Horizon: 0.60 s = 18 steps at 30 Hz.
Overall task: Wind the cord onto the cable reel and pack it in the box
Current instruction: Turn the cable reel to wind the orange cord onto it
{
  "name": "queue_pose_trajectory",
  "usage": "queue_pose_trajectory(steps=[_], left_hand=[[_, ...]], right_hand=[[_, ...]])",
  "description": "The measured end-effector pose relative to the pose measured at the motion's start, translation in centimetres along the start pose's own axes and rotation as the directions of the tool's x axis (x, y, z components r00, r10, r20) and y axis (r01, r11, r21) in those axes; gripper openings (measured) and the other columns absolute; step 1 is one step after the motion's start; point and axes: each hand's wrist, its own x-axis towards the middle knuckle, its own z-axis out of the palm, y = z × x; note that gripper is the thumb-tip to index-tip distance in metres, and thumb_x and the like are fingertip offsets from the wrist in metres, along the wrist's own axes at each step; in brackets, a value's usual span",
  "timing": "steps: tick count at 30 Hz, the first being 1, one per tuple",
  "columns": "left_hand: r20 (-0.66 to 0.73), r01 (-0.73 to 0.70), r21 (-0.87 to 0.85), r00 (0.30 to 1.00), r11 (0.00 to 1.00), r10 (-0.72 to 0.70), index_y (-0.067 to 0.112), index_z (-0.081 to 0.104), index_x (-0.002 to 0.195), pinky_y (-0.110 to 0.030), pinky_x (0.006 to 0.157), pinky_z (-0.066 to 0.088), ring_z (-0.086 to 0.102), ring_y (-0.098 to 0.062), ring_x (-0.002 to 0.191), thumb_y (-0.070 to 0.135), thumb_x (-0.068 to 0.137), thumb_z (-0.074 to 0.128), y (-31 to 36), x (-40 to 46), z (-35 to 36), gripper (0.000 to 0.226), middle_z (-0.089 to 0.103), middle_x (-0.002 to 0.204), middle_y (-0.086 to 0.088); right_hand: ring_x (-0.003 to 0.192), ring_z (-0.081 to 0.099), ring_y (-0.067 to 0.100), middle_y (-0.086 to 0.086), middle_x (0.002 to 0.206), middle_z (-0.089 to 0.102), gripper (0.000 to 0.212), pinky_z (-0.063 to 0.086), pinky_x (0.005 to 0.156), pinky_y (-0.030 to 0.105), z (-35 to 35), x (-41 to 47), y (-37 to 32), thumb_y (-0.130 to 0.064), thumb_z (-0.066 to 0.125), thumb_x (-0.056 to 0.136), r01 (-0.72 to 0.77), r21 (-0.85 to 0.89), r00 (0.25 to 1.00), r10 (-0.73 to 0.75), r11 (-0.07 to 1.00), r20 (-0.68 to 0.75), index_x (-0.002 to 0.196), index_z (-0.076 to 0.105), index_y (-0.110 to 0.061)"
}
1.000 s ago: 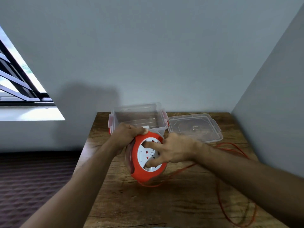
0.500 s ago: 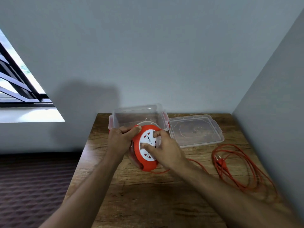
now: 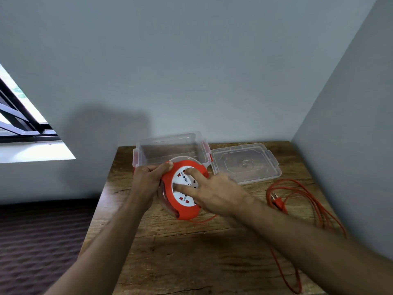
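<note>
Winding a cord onto a cable reel (image 3: 183, 191) held above a wooden table (image 3: 191, 252)

Left hand (image 3: 146, 182) clamps the rim; right hand (image 3: 214, 193) spreads fingers on its face; loose cord (image 3: 297, 201) lies right, box (image 3: 170, 150) just behind

Orange-white cable reel (image 3: 184, 193) tilted before open clear box (image 3: 170, 149); orange cord (image 3: 297, 201) loose on right.

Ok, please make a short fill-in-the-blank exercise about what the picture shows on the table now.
1. The left hand grips the rim of the orange cable ____.
2. The clear box stands open; its lid lies to its ____.
3. Most of the orange cord lies loose on the wooden ____.
4. The right hand presses its fingers on the reel's ____ face.

Answers: reel; right; table; white
</note>
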Motion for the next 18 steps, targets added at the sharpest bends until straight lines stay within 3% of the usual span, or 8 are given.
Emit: queue_pose_trajectory(steps=[4,8,10,12,14,15,17,18], left_hand=[[0.033,0.003,-0.002,0.999,1.000,-0.003,0.009,0.076,0.082,-0.025,0.055,0.059,0.078,-0.021,0.066,0.023,0.092,0.068,0.0,0.0,0.3,0.019,0.079,0.072,-0.005],[-0.012,-0.002,-0.029,1.000,1.000,0.002,0.008,0.078,0.086,-0.030,0.059,0.061,0.079,-0.026,0.071,0.025,0.091,0.070,-0.5,0.2,0.5,0.019,0.080,0.077,-0.007],[-0.050,-0.035,0.004,0.998,0.999,0.035,0.010,0.079,0.092,-0.034,0.063,0.063,0.079,-0.026,0.075,0.027,0.090,0.071,-0.8,0.1,1.0,0.019,0.081,0.082,-0.006],[-0.098,-0.077,0.037,0.992,0.996,0.081,0.013,0.080,0.095,-0.039,0.068,0.065,0.079,-0.023,0.076,0.029,0.089,0.072,-1.1,-0.3,1.7,0.019,0.081,0.085,-0.003],[-0.141,-0.127,0.037,0.981,0.991,0.131,0.020,0.081,0.092,-0.043,0.071,0.064,0.078,-0.020,0.078,0.033,0.087,0.074,-1.2,-0.9,2.4,0.015,0.080,0.084,-0.002],[-0.154,-0.154,0.036,0.975,0.987,0.158,0.024,0.081,0.089,-0.046,0.072,0.064,0.077,-0.021,0.079,0.038,0.083,0.075,-1.2,-1.1,2.7,0.016,0.080,0.085,-0.002],[-0.141,-0.191,0.070,0.970,0.979,0.199,0.030,0.080,0.086,-0.047,0.072,0.064,0.077,-0.021,0.081,0.046,0.076,0.075,-1.4,-1.4,3.0,0.019,0.079,0.086,-0.001],[-0.125,-0.205,0.101,0.968,0.974,0.217,0.030,0.080,0.086,-0.047,0.071,0.064,0.077,-0.020,0.080,0.044,0.077,0.076,-1.5,-1.5,3.0,0.018,0.078,0.086,0.000]], right_hand=[[0.112,0.058,0.046,0.020,0.151,0.027,0.081,0.057,0.076,0.053,0.9,0.2,-0.8,-0.042,0.067,0.090,-0.083,0.084,0.997,0.082,0.993,0.017,0.151,0.016,-0.034],[0.105,0.062,0.046,0.022,0.155,0.023,0.081,0.058,0.075,0.054,1.3,-0.1,-0.6,-0.042,0.062,0.093,-0.128,0.046,0.989,0.124,0.991,0.080,0.151,0.007,-0.040],[0.105,0.063,0.042,0.020,0.153,0.033,0.077,0.059,0.077,0.052,1.2,0.0,-0.5,-0.046,0.059,0.093,-0.153,0.071,0.988,0.150,0.986,0.049,0.150,0.008,-0.040],[0.106,0.064,0.033,0.012,0.141,0.052,0.072,0.058,0.082,0.046,1.0,0.1,-0.3,-0.055,0.056,0.092,-0.296,0.228,0.953,0.303,0.928,0.004,0.150,0.015,-0.040],[0.102,0.065,0.027,0.004,0.124,0.065,0.072,0.057,0.079,0.037,0.8,0.3,-0.7,-0.060,0.061,0.083,-0.474,0.503,0.843,0.538,0.723,0.022,0.145,0.030,-0.037],[0.096,0.067,0.024,0.001,0.116,0.067,0.071,0.056,0.071,0.031,0.9,0.5,-1.2,-0.060,0.065,0.080,-0.528,0.670,0.759,0.644,0.522,0.096,0.140,0.038,-0.034],[0.071,0.067,0.016,0.001,0.097,0.070,0.056,0.048,0.051,0.022,1.1,1.2,-2.2,-0.053,0.069,0.081,-0.470,0.882,0.609,0.710,-0.036,0.354,0.124,0.054,-0.020],[0.055,0.063,0.013,0.004,0.083,0.071,0.047,0.041,0.043,0.020,1.1,1.3,-2.5,-0.051,0.066,0.086,-0.416,0.861,0.571,0.653,-0.292,0.497,0.113,0.060,-0.013]])
